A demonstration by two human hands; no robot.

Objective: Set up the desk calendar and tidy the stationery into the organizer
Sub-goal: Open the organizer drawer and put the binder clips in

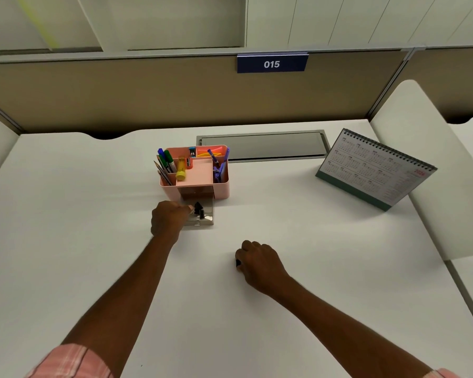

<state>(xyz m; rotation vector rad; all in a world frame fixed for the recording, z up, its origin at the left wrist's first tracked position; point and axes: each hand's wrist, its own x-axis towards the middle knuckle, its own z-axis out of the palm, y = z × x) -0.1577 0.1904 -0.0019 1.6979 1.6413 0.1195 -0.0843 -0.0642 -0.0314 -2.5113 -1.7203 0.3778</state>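
A pink desk organizer [221, 186] stands mid-desk, holding pens, markers, pencils, a yellow glue stick [180, 170] and a purple compass. Its clear drawer [206, 218] is pulled out toward me, with black binder clips [199, 209] inside. My left hand [168, 219] rests at the drawer's left edge, fingers curled at a clip; whether it grips one is unclear. My right hand [257, 263] lies on the desk nearer to me, closed over a small black binder clip [238, 262]. The desk calendar [374, 167] stands upright at the right.
A white desk [66, 241] with a grey cable-tray lid [262, 145] behind the organizer. A beige partition with a blue "015" sign [271, 64] closes off the back. A white side panel [434, 159] rises on the right, just behind the calendar.
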